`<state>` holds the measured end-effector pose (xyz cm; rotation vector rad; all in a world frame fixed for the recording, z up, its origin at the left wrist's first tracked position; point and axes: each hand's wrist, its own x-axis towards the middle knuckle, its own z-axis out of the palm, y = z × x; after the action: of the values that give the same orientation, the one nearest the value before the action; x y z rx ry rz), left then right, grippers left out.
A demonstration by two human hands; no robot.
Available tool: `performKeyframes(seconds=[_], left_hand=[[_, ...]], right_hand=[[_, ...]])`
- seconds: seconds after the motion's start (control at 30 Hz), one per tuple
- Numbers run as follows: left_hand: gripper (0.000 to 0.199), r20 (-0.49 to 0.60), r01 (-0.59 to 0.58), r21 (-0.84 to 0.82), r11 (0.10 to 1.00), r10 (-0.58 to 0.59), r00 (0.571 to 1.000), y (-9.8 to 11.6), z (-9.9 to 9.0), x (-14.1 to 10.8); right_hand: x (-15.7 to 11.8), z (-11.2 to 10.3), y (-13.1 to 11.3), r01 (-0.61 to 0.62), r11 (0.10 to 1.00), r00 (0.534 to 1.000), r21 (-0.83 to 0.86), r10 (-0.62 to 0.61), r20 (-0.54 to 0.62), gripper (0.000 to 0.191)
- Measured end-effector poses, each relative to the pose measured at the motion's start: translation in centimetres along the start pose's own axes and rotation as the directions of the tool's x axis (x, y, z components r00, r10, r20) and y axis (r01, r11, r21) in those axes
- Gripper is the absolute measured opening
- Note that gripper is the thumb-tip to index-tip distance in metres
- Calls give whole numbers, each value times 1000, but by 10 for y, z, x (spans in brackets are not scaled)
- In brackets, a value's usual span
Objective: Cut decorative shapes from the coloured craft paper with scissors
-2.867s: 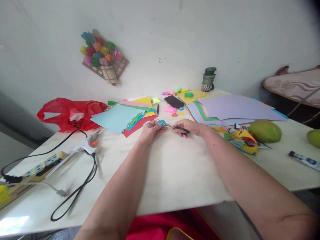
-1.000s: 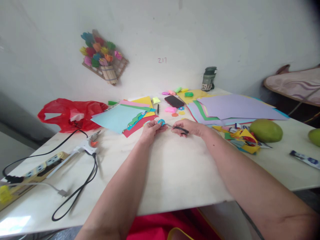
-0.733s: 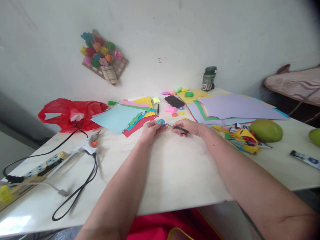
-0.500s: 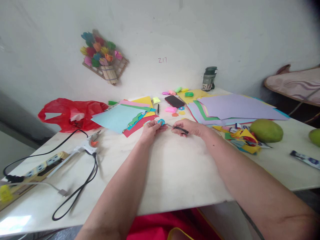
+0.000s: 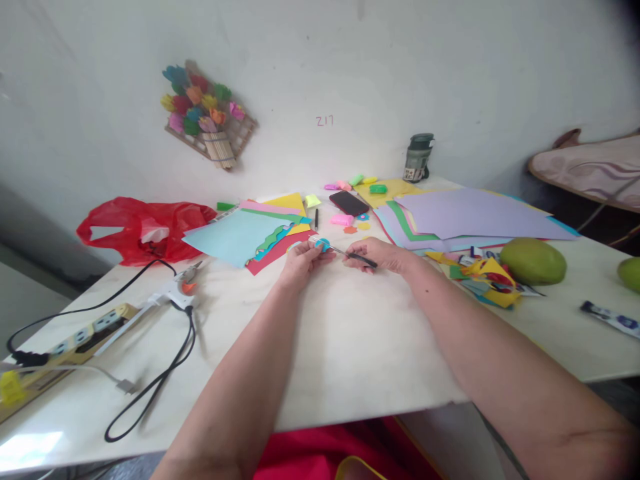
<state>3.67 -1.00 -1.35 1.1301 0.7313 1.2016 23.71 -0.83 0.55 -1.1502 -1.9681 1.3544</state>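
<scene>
My left hand point(image 5: 301, 262) pinches a small blue paper piece point(image 5: 323, 245) near the middle of the table. From the right, my right hand point(image 5: 369, 255) grips black-handled scissors point(image 5: 361, 259), their metal blades pointing left to the blue piece. The fingers partly hide both the piece and the handles. Just behind the hands lie an orange paper shape point(image 5: 350, 230), a yellow one point(image 5: 363, 226) and a blue flower shape point(image 5: 363, 217). A red sheet point(image 5: 265, 260) is left of my left hand.
Paper stacks lie left point(image 5: 235, 233) and right point(image 5: 475, 213). A phone point(image 5: 349, 203) and bottle point(image 5: 419, 158) stand back. Scraps point(image 5: 493, 277) and a green fruit point(image 5: 533, 261) are at right; a glue gun point(image 5: 177, 290), power strip point(image 5: 95, 330) and red bag point(image 5: 120, 227) at left.
The scissor handles have drawn closer together in my right hand. Both hands stay in almost the same place.
</scene>
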Motion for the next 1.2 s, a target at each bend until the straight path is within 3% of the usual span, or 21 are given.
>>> performKeyframes(seconds=[1.2], left_hand=[[18,-5,30,19,999,-30,1000,2,2,-2]], right_hand=[[0,2,-2,5,999,1000,49,-3,-29,29]])
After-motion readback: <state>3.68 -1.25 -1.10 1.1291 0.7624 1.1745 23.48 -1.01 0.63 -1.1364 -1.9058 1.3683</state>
